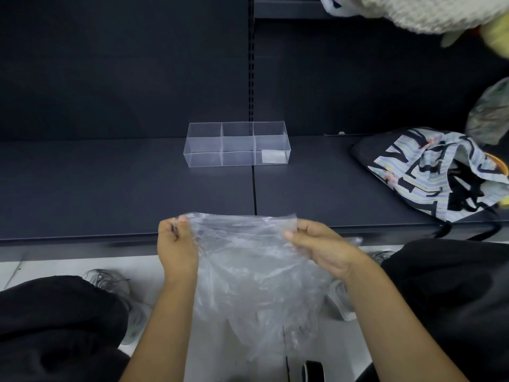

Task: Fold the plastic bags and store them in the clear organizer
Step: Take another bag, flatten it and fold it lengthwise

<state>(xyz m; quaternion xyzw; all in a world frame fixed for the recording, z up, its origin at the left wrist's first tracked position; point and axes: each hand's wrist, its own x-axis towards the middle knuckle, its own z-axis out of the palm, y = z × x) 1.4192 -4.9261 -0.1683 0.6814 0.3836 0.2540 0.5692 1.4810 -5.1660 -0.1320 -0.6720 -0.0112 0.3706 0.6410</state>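
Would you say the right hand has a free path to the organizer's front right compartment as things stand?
Probably yes: the shelf between the right hand and the organizer is bare, and its top is open. But that hand's grip is on the bag.

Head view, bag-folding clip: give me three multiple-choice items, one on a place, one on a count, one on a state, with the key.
1. Where does the clear plastic organizer stand?
A. on the dark shelf
B. on the white floor
C. on a lap

2. How many organizer compartments hold a small folded plastic bag?
A. none
B. one
C. three

3. How is the large clear plastic bag held?
A. lying flat on the shelf
B. by one hand only
C. by both hands at its top edge

Key: 1 A, it sits on the dark shelf. 2 B, only the near right compartment. 3 C, left hand and right hand pinch the top corners.
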